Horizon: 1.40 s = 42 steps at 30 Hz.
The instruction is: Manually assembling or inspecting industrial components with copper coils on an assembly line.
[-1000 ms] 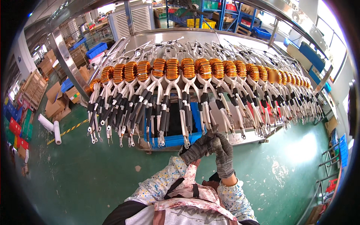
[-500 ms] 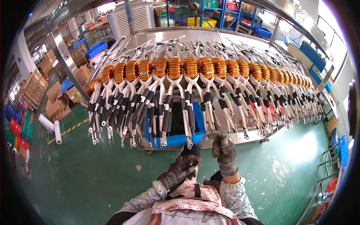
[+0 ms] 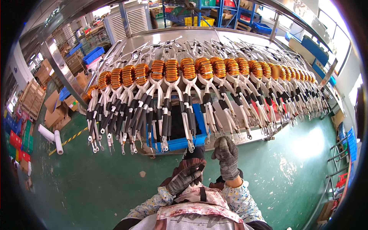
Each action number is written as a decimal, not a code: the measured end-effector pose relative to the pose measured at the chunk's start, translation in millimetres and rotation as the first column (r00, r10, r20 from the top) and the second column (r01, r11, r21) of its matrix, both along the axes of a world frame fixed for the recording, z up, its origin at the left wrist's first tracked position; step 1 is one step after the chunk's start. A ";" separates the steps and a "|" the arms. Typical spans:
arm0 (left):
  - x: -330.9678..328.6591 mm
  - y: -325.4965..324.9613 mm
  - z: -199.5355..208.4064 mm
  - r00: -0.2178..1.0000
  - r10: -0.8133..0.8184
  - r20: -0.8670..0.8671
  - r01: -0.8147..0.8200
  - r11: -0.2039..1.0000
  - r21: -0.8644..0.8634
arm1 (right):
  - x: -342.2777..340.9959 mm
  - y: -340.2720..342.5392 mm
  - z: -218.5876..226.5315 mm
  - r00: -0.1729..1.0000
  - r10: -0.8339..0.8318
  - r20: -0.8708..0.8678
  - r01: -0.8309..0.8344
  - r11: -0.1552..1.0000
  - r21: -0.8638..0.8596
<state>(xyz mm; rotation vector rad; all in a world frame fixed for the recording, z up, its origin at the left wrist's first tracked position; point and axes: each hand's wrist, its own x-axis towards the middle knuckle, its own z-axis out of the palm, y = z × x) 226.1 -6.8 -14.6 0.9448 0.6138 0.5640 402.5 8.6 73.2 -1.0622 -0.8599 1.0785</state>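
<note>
A long row of copper-wound ring coils (image 3: 171,71) lies across the metal table, white leads hanging over its front edge. Black sleeves (image 3: 166,115) cover parts of the leads, and metal ring terminals (image 3: 165,146) tip many of them. My right hand (image 3: 226,157), in a grey glove, is closed just below the hanging lead ends, right of the blue bin; whatever its fingers may hold is hidden. Lower and to the left, my gloved left hand (image 3: 183,182) is closed in front of my apron. A small black tube-like piece (image 3: 201,168) sticks out between its fingers.
A blue bin (image 3: 180,144) sits behind the hanging leads. A metal post (image 3: 63,69) stands at the table's left. Cardboard boxes (image 3: 55,111) and white rolls (image 3: 58,142) are on the green floor at left. Blue shelving (image 3: 226,15) stands behind the table.
My right hand has drawn slightly down, and its fingers have curled in more tightly. The left hand stays near my apron with the black piece. The whole view has shifted a little.
</note>
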 end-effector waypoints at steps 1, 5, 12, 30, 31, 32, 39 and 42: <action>0.5 -0.6 1.9 0.999 0.023 0.045 -0.023 1.000 0.009 | -0.4 0.4 0.7 1.000 0.002 0.000 -0.002 1.000 0.000; -7.2 -3.6 4.5 0.998 0.055 0.030 -0.054 0.998 -0.038 | -7.3 -3.4 7.3 0.997 0.029 -0.078 -0.031 0.999 -0.014; -14.4 -2.5 15.5 0.998 0.024 -0.057 -0.030 0.994 -0.103 | -6.5 0.5 -8.7 0.998 -0.051 0.028 0.050 0.999 0.021; -10.9 -5.8 21.4 1.000 0.026 -0.015 -0.027 0.996 -0.082 | -4.3 38.3 25.8 0.733 -0.310 0.605 0.262 0.950 0.169; -11.1 -5.7 23.5 1.000 0.018 0.001 -0.018 0.998 -0.067 | -4.3 37.1 22.9 0.262 -0.465 0.846 0.232 0.881 0.412; -12.4 -6.7 20.1 1.000 0.027 0.001 -0.027 0.997 -0.068 | -11.3 30.0 28.9 0.429 -0.457 0.779 0.257 0.889 0.380; -14.3 -7.4 4.4 0.998 -0.044 -0.045 0.043 0.999 -0.024 | 6.6 39.0 28.4 0.960 -0.042 0.278 0.035 0.999 0.030; -10.6 -7.4 -7.0 0.999 -0.039 -0.002 0.039 0.999 0.007 | 2.4 36.9 44.0 0.893 0.217 -0.394 -0.264 0.962 -0.067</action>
